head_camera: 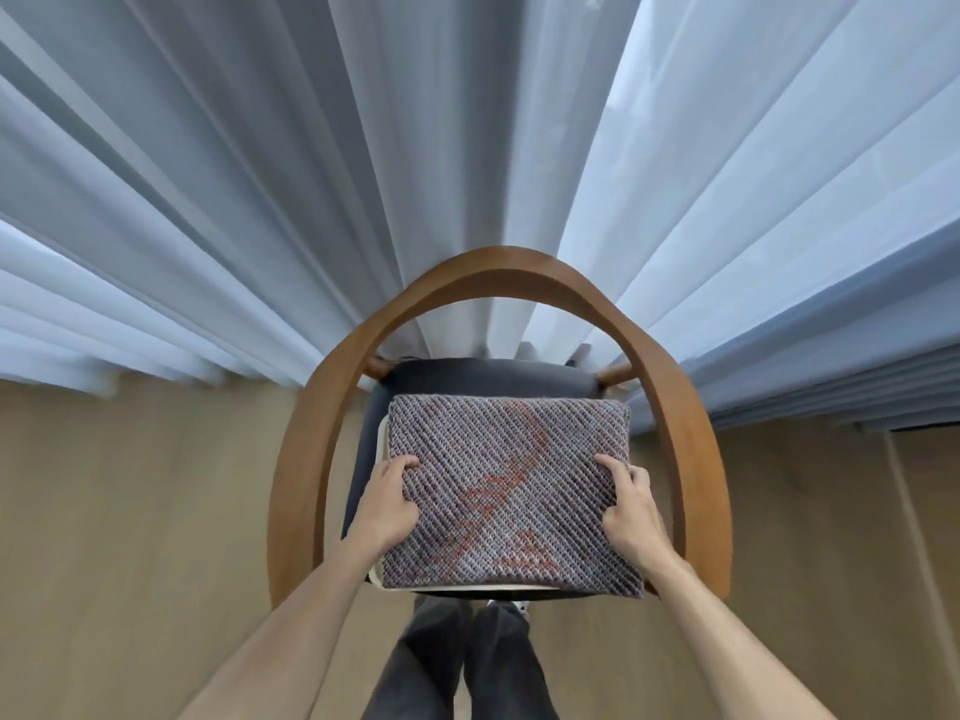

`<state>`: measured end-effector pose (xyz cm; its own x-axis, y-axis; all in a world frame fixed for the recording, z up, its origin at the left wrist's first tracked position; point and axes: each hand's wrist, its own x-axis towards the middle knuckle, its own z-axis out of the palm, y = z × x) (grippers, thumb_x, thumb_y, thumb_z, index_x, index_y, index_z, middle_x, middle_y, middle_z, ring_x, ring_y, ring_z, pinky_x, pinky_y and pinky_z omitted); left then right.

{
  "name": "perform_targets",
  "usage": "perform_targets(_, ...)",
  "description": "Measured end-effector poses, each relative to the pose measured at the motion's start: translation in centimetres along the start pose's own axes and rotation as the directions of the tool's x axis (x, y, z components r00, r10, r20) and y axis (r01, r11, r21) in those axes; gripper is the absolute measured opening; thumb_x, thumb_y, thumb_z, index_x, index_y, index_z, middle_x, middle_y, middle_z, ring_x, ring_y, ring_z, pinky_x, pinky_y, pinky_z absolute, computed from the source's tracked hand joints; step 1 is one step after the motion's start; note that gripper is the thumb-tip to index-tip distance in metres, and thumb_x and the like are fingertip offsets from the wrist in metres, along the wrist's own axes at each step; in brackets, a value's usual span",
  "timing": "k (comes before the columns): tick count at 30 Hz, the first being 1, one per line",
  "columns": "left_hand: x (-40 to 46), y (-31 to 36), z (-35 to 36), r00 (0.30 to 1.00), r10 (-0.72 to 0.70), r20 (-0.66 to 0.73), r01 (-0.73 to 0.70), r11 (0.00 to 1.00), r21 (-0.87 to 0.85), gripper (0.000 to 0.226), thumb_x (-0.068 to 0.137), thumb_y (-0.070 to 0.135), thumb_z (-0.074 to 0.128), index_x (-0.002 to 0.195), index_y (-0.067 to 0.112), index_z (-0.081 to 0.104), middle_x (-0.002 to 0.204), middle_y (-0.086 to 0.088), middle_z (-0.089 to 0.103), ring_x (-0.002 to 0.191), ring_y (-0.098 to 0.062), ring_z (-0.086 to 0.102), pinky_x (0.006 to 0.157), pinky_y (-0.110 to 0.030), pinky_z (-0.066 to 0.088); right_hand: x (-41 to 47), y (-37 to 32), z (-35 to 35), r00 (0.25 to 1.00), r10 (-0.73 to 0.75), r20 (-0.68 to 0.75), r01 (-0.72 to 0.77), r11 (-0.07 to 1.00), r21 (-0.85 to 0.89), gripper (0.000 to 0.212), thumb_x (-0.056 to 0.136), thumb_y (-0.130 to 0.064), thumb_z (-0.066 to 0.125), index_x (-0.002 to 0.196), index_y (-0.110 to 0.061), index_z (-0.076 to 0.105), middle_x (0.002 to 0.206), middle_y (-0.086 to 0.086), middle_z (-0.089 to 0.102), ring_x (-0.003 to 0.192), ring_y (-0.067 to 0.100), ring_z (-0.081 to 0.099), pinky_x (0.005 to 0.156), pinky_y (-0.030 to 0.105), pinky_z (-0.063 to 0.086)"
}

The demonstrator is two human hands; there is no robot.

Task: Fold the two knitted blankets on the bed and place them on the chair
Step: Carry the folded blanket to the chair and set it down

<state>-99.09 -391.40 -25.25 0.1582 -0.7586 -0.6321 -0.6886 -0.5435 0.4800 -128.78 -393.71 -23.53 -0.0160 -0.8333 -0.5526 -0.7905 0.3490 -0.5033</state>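
Curtain [260, 174] behind chair [311, 433], hands gripping blanket [509, 491]

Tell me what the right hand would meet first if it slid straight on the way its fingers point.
The right hand already grips the folded knitted blanket; going on, probably only more blanket, then the dark chair seat.

Folded grey-red knitted blanket [506, 485] on chair [306, 433]
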Motion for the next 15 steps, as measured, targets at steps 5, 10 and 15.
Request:
perform_targets(5,0.9,-1.7,1.2,1.0,-0.03,0.007,0.029,0.999,0.037,0.056,0.083,-0.003,0.052,0.132,0.022,0.041,0.141,-0.006,0.035,0.119,-0.024,0.047,0.099,-0.035,0.039,0.8,1.1,2.1,0.999,0.035,0.01,-0.035,0.999,-0.013,0.067,0.082,0.012,0.046,0.136,-0.028,0.038,0.133,0.01,0.034,0.094,0.016,0.046,0.083,0.032,0.045)
perform_targets(10,1.6,-2.5,2.2,0.994,-0.107,0.001,0.106,0.988,0.108,0.056,0.085,-0.004,0.049,0.135,0.021,0.038,0.142,-0.007,0.033,0.114,-0.026,0.05,0.093,-0.036,0.044,1.5,1.5,3.1,0.998,0.053,0.032,-0.052,0.998,-0.033,0.066,0.082,0.01,0.045,0.136,-0.029,0.038,0.133,0.007,0.033,0.097,0.017,0.046,0.085,0.035,0.046)
perform_targets(15,2.5,-2.4,3.1,0.984,-0.179,0.004,0.175,0.966,0.192,0.059,0.086,-0.003,0.053,0.138,0.019,0.036,0.143,-0.009,0.032,0.114,-0.027,0.051,0.095,-0.038,0.044,2.5,1.7,4.5,0.992,0.108,0.059,-0.103,0.991,-0.082,0.065,0.084,0.006,0.05,0.137,-0.028,0.035,0.135,0.008,0.034,0.105,0.02,0.049,0.09,0.036,0.047)
